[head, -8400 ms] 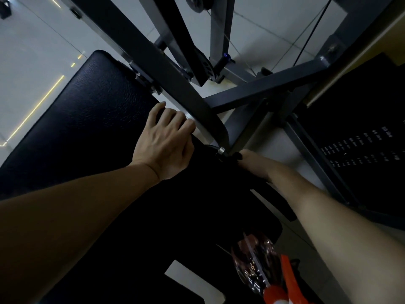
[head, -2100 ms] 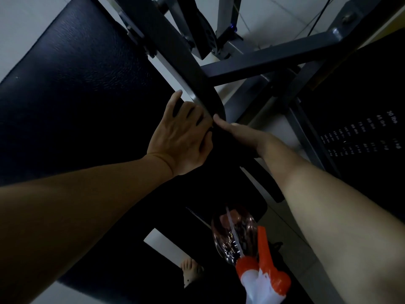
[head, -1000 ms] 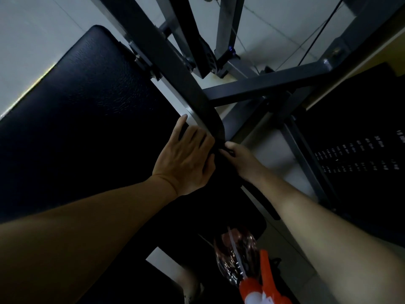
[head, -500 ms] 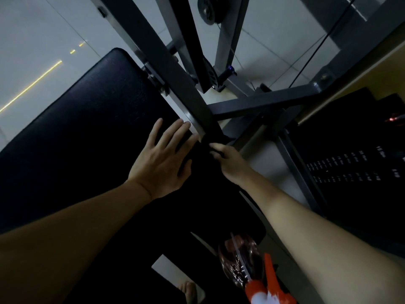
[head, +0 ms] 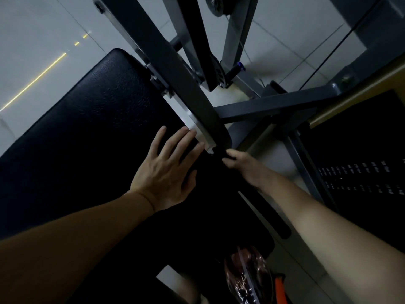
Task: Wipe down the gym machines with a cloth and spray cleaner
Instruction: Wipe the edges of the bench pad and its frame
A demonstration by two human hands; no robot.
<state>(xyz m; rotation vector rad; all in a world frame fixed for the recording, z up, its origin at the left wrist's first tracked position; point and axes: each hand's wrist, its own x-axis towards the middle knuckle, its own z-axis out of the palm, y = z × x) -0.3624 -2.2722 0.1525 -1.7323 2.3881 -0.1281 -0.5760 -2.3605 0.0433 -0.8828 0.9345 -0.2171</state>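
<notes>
Machine being cleaned: a big black textured vinyl pad (head: 87, 139) slanting across the left and centre, with a grey steel frame beam (head: 175, 69) crossing over its upper edge and a second dark seat section lower down in shadow. Left hand (head: 166, 172) lies flat on the pad near the beam's lower end, fingers straight and spread wide, holding nothing. Right hand (head: 243, 165) sits just beside it at the end of the beam, fingers bent onto something dark. It's too dark to tell whether a cloth is under them, or whether they grip or only press. No cloth is plainly visible anywhere. Clear plastic spray bottle (head: 247, 275) with an orange trigger (head: 279, 290) is at the bottom edge, near the person's body and well apart from both hands, so nobody is spraying now. Progress is a judgement: work is mid-way on this one machine, around the pad-to-frame joint. No wet streaks or sheen show, so the cleaned share can't be read off. Likely left: the rest of the pad, the frame bars, and the black weight stack with white numbers (head: 361, 176) on the right. Pale tiled floor (head: 32, 40) lies behind.
</notes>
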